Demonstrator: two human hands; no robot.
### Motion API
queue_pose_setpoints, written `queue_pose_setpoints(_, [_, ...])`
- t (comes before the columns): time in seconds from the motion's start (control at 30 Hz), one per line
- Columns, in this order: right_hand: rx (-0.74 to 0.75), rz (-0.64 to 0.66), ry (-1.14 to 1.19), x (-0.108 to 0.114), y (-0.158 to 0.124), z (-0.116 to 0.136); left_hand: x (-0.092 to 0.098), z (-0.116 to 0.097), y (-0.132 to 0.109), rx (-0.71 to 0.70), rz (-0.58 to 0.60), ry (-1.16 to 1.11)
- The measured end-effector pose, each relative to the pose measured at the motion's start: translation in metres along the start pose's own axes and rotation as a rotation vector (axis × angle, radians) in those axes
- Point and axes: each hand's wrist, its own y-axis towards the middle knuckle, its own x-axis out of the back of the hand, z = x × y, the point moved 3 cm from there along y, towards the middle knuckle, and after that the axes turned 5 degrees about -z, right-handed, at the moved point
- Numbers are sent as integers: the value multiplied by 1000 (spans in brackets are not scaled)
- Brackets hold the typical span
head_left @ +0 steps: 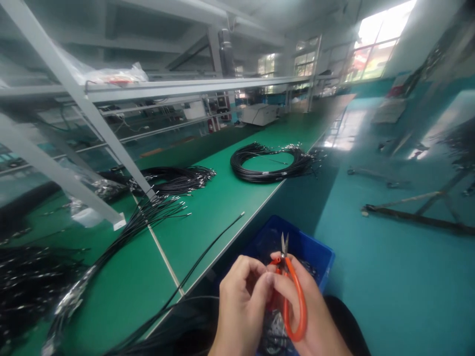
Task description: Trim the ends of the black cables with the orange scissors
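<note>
My right hand (315,311) is closed around orange-handled thread snips (293,291), whose short metal blades point up above my fingers. My left hand (241,296) is pinched shut against the right thumb, its fingertips on something small I cannot make out. Both hands hover over a blue plastic bin (315,252) at the edge of the green workbench (208,212). A single black cable (208,252) runs from the bench edge down towards my lap.
A coil of black cables (270,163) lies further along the bench. More black cable bundles (163,198) spread at the left and lower left. A grey metal shelf frame (92,123) stands over the bench. The teal floor (401,277) opens to the right.
</note>
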Motion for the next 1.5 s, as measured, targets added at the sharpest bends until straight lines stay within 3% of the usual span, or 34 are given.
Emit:
queue_pose_setpoints(0.13, [-18, 95, 27, 1, 3, -1, 6, -3, 6, 115, 160, -267])
queue_pose_setpoints(0.3, [-36, 154, 64, 1, 7, -4, 9, -4, 9, 180, 133, -422])
queue_pose_setpoints(0.5, [-30, 144, 95, -3, 5, 0, 10, -2, 10, 112, 163, -382])
queue_pose_setpoints(0.6, [-52, 102, 124, -2, 4, 2, 20, -6, 10, -19, 20, -139])
queue_pose_setpoints(0.7, [-66, 74, 136, -4, 4, 2, 27, -19, 7, -321, -104, 269])
queue_pose_setpoints(0.77, [-79, 76, 152, -6, 5, 1, 26, -25, 5, -469, -113, 471])
queue_pose_setpoints(0.87, [-79, 71, 171, -8, 5, 2, 29, -26, 4, -525, -158, 592])
queue_pose_setpoints(0.97, [-66, 59, 179, -9, 5, 3, 34, -23, 5, -423, -176, 474])
queue_pose_setpoints(1.13, [-46, 82, 155, -14, 4, 1, 22, -12, 3, -119, 80, 152])
queue_pose_setpoints(1.23, [-30, 84, 91, -14, 5, 1, 19, -8, 4, -56, 44, 103])
queue_pose_setpoints(1.3, [86, 16, -20, -11, 7, 5, 20, -5, 6, -11, 43, 84])
queue_pose_setpoints(1.4, [396, -153, -245, -5, 6, 13, 22, 0, 9, 54, 73, 6])
queue_pose_setpoints(1.5, [578, -140, -416, -4, 6, 14, 23, 4, 11, 94, 79, -81])
